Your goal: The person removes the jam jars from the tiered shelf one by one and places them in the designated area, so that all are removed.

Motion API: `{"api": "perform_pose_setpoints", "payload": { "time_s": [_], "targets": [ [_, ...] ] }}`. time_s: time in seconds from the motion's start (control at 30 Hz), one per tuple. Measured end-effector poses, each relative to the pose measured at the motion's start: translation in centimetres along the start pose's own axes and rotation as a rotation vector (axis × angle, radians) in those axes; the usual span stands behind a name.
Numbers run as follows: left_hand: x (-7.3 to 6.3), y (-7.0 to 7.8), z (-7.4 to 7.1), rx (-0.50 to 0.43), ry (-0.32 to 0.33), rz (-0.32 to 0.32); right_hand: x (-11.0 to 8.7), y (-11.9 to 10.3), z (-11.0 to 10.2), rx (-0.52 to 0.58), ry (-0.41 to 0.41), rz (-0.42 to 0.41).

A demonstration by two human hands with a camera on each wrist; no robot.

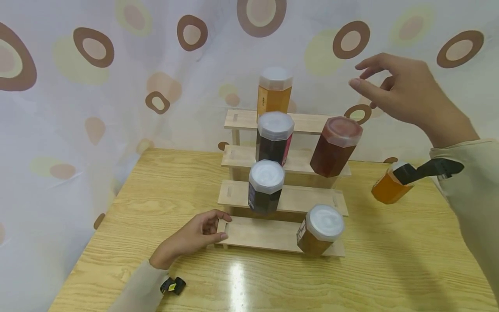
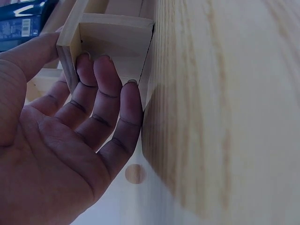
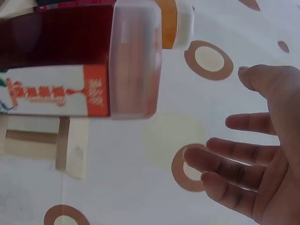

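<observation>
My left hand [image 1: 195, 236] grips the left end of the lowest board of a stepped wooden rack [image 1: 265, 234]. In the left wrist view the left hand's fingers [image 2: 108, 82] curl in at the underside of the board's end [image 2: 70, 54]. My right hand [image 1: 405, 89] hovers with loosely bent fingers, holding nothing, up and to the right of a dark red jar [image 1: 335, 149]. That jar stands at the right of the second board from the top. The right wrist view shows its frosted lid [image 3: 136, 61] and white-and-orange label [image 3: 51, 93], apart from the fingers.
A honey-coloured jar [image 1: 274, 97] stands on the top board. Dark jars [image 1: 270, 141] [image 1: 265, 190] occupy the two middle boards, left of centre. An amber jar [image 1: 319, 232] sits low at right. Behind the right wrist strap, another orange jar [image 1: 390, 186] stands on the table [image 1: 156, 195].
</observation>
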State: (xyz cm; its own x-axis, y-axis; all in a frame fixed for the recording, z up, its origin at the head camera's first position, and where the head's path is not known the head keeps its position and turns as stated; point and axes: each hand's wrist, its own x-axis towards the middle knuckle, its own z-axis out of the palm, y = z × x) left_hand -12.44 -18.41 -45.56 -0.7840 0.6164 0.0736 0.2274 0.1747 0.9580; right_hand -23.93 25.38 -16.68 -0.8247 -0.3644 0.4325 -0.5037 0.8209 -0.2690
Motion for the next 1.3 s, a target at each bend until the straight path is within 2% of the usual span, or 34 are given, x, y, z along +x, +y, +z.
{"api": "perform_pose_setpoints", "payload": {
  "time_s": [0.3, 0.63, 0.93, 1.3],
  "targets": [
    [0.1, 0.0, 0.0, 0.002, -0.004, 0.014, 1.9, -2.1, 0.6, 0.004, -0.051, -0.059],
    [0.1, -0.3, -0.2, 0.001, 0.000, 0.024, 4.1, -4.2, 1.5, -0.068, -0.112, -0.101],
    [0.0, -0.2, -0.1, 0.004, 0.000, 0.012, 5.5, -5.7, 2.7, -0.047, -0.196, -0.082],
    [0.1, 0.2, -0.1, 0.007, -0.003, 0.022, 6.9, -7.3, 3.4, -0.043, -0.257, -0.116]
  ]
}}
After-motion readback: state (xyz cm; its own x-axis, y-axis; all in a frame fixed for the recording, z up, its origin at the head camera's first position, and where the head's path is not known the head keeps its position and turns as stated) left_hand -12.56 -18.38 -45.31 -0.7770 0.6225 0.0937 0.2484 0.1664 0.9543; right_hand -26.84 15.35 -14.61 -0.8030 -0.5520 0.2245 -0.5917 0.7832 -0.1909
